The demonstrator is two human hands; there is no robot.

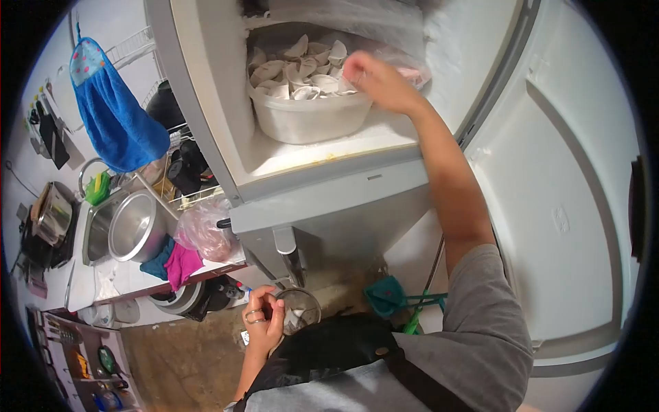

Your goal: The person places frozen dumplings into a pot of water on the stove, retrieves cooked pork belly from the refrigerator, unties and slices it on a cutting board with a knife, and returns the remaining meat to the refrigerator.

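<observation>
A white plastic tub [312, 122] heaped with pale, folded dumplings [305, 71] stands in the open freezer compartment. My right hand [374, 79] is at the tub's right side, fingers curled together by the dumplings. Its fingertips are blurred, and whatever they hold cannot be made out. Low in the view, my left hand [263, 319], with rings on a finger, is closed at the left edge of a round, see-through bowl [317, 310]. A few white pieces lie in that bowl, which my body partly covers.
The freezer door [563, 172] stands open on the right. Plastic-wrapped food [413, 74] lies behind the tub. At left are a metal basin [137, 225], a sink [101, 230], a plastic bag [206, 230] and a hanging blue towel [117, 113]. A teal dustpan [386, 295] is on the floor.
</observation>
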